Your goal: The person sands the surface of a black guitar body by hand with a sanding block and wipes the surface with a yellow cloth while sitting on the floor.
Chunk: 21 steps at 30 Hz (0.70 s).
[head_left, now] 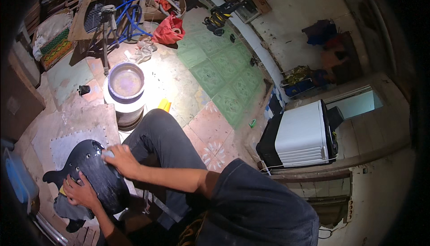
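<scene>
A glossy black curved panel (96,174) with several small holes and a wet, streaked face lies tilted beside my legs, at the lower left. My right hand (121,161) is closed round a small pale grey pad (107,154), which touches the panel near its upper right edge. My left hand (80,191) rests on the panel's left side with fingers spread. Below that hand is a dark grey piece (70,209), partly covered; I cannot make out what it is.
A basin (126,81) of cloudy water stands on a round support past my knee. Beyond are a red bag (169,29), a coiled blue hose (130,15) and a small black cup (83,90). A white appliance (301,135) stands at the right.
</scene>
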{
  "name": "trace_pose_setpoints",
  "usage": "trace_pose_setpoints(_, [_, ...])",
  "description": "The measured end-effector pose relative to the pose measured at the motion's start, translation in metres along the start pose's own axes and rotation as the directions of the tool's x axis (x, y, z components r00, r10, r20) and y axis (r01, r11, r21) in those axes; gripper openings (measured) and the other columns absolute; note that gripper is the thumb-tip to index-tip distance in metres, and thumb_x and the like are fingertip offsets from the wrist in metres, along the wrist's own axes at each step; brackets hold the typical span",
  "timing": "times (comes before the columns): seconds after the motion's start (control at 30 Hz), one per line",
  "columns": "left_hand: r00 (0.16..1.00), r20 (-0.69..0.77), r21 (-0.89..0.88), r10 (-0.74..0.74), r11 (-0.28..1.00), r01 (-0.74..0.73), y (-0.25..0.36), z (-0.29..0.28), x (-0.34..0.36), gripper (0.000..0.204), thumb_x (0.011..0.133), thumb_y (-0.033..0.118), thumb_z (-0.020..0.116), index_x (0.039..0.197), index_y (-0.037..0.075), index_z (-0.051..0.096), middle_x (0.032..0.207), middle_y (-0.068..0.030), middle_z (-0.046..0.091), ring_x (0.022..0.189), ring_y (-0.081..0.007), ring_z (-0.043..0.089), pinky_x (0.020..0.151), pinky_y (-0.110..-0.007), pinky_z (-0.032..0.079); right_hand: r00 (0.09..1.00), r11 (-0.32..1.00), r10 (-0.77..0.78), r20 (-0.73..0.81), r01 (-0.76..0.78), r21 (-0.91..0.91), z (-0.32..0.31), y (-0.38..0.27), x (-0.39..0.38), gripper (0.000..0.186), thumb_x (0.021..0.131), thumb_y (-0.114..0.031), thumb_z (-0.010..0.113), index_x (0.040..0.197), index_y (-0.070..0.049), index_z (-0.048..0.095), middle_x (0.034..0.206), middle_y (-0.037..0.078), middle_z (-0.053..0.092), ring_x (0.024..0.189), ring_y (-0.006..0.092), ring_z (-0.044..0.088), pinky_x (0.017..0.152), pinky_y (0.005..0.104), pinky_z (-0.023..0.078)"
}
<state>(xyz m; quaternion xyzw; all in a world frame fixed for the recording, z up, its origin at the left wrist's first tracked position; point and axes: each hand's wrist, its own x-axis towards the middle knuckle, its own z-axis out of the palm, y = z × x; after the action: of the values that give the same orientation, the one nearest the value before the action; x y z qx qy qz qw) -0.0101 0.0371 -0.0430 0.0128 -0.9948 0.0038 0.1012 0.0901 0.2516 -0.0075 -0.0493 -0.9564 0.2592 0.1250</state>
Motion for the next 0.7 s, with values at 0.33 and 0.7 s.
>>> trace_pose_setpoints(0.33, [1.000,-0.028,0.048,0.001,0.999,0.001,-0.013,0.002,0.004,0.058,0.096,0.063,0.056,0.137,0.023,0.060,0.144,-0.0022,0.055,0.137,-0.0231,0.048,0.105,-0.055,0.035,0.999,0.999,0.027,-0.031,-0.027,0.027,0.014,-0.017,-0.015,0.044,0.085,-0.007,0.062,0.128,-0.016,0.064,0.136,0.013,0.058,0.122,0.0346,0.051,0.095,0.0495,0.038])
trace_pose_setpoints(0.7, [0.998,-0.061,0.023,-0.013,1.000,0.014,-0.001,0.002,0.004,0.067,0.081,0.067,0.068,0.123,0.014,0.073,0.133,-0.0094,0.066,0.134,-0.0286,0.052,0.107,-0.053,0.036,0.983,1.000,0.019,0.185,-0.019,-0.003,-0.021,-0.018,-0.023,0.035,0.079,-0.005,0.067,0.110,-0.022,0.075,0.121,0.006,0.068,0.113,0.0328,0.062,0.091,0.0511,0.045])
